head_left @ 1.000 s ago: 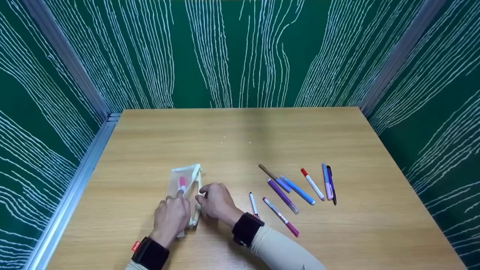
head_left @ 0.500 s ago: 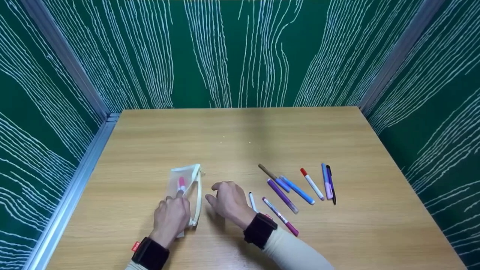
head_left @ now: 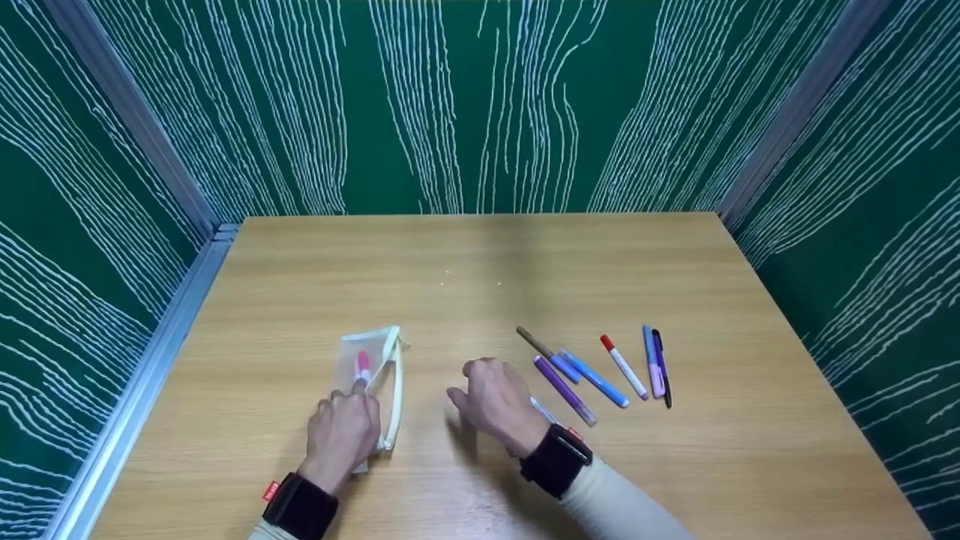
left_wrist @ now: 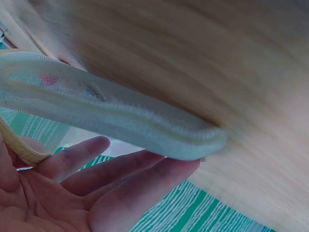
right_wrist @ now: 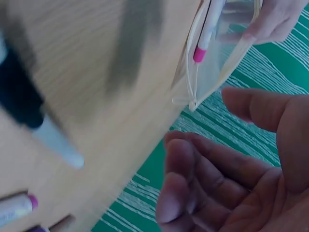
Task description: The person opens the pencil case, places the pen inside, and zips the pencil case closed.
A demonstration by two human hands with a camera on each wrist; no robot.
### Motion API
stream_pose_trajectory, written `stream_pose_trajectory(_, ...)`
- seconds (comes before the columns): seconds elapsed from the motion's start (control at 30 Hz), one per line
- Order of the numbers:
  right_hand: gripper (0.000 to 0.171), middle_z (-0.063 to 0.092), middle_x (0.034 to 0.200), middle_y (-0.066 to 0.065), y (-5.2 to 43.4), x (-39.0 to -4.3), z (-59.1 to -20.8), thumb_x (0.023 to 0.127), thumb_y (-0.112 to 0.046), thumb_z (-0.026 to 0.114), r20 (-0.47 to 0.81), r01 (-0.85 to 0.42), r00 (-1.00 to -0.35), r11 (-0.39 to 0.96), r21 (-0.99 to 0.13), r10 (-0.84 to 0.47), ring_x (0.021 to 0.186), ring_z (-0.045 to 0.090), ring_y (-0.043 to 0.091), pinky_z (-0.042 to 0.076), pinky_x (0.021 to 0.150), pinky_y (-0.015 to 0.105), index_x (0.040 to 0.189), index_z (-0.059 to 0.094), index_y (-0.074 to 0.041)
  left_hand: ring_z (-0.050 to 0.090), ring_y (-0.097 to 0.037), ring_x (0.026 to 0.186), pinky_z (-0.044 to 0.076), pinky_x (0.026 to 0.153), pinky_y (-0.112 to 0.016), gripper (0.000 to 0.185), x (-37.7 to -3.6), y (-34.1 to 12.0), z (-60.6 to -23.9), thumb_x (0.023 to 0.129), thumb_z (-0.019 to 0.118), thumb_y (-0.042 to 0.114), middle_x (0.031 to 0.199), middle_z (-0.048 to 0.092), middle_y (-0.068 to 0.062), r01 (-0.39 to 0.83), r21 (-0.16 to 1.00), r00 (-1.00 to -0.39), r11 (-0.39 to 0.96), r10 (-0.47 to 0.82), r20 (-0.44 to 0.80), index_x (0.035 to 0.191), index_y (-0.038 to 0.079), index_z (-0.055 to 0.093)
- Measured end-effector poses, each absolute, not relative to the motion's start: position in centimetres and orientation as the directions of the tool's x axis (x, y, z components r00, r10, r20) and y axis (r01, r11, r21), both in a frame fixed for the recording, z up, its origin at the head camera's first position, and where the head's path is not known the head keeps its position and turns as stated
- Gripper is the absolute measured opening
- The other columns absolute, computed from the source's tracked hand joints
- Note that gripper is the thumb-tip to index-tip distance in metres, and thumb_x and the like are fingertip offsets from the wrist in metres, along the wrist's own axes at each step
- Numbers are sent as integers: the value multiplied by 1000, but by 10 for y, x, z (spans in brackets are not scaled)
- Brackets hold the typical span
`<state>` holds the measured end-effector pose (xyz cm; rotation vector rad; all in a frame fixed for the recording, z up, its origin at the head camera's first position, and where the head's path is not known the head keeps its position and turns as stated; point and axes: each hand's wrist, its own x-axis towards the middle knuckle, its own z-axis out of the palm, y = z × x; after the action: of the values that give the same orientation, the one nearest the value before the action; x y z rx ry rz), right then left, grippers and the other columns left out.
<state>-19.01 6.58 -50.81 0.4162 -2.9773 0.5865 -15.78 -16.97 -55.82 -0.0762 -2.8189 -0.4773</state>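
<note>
A pale mesh pencil pouch (head_left: 393, 352) lies at the left of the table with its mouth gaping towards the right. My left hand (head_left: 342, 431) holds it by its left side and near rim, fingers (left_wrist: 145, 186) along the mesh. Inside the pouch is a white marker with a pink end (right_wrist: 206, 41), seen through the mesh. My right hand (head_left: 495, 401) hovers between the pouch and the loose pens, its fingers loosely curled, nothing in them. Under its wrist, a white marker (head_left: 543, 411) is mostly hidden.
To the right lie a purple marker (head_left: 564, 391), a brown-and-blue marker (head_left: 535, 342), a blue marker (head_left: 596, 380), a red-capped marker (head_left: 624, 367), a blue-and-lilac marker (head_left: 653, 361) and a black pen (head_left: 662, 369). Green striped walls (head_left: 480, 105) enclose the table.
My right hand has pulled back from the pouch's mouth and moved right, now covering the nearer markers. The left hand and the pouch stay in place.
</note>
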Motion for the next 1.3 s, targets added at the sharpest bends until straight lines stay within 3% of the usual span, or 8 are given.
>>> stream_pose_trajectory(0.2, 39, 66, 73, 4, 83, -188, -501, 84, -45, 80, 107, -245, -968, 941, -233, -226, 55, 55, 15, 46, 48, 30, 73, 62, -13, 58, -39, 58, 51, 46, -50, 25, -159, -168, -557, 102, 49, 17, 68, 56, -22, 112, 284, -950, 952, 19, 311, 102, -4, 64)
stream_pose_trajectory(0.43, 49, 62, 66, 3, 96, -183, -496, 80, -52, 81, 108, -203, -976, 972, -114, -191, 53, 54, 18, 48, 48, 35, 62, 54, -16, 59, -40, 59, 52, 47, -51, 26, -160, -168, -556, 101, 50, 17, 70, 58, -23, 101, 287, -954, 953, 11, 300, 106, -4, 65)
stream_pose_trajectory(0.63, 53, 54, 60, -2, 103, -177, -501, 77, -52, 83, 115, -202, -975, 976, -75, -193, 50, 52, 17, 47, 46, 34, 54, 48, -19, 57, -37, 61, 51, 49, -49, 29, -159, -168, -555, 103, 49, 18, 72, 58, -22, 71, 302, -973, 951, -1, 232, 113, -4, 64)
stream_pose_trajectory(0.8, 53, 49, 57, -2, 109, -173, -508, 76, -50, 84, 104, -215, -972, 976, -25, -212, 48, 49, 15, 47, 44, 35, 56, 46, -18, 57, -35, 62, 51, 52, -49, 31, -158, -168, -555, 103, 48, 20, 73, 58, -21, 45, 308, -981, 950, -16, 192, 114, -3, 64)
stream_pose_trajectory(1.07, 48, 45, 56, -5, 117, -173, -517, 73, -38, 83, 142, -235, -964, 971, -52, -225, 47, 46, 14, 46, 43, 38, 56, 42, -19, 58, -37, 61, 51, 48, -49, 26, -158, -169, -556, 102, 48, 19, 71, 58, -22, 69, 300, -971, 951, -5, 238, 106, -2, 64)
stream_pose_trajectory(1.3, 50, 44, 57, -4, 117, -172, -522, 72, -39, 83, 126, -221, -968, 975, -29, -216, 48, 45, 14, 48, 44, 38, 55, 40, -18, 59, -39, 64, 52, 49, -51, 28, -159, -168, -556, 102, 48, 19, 74, 59, -23, 59, 302, -973, 952, -12, 229, 110, -2, 65)
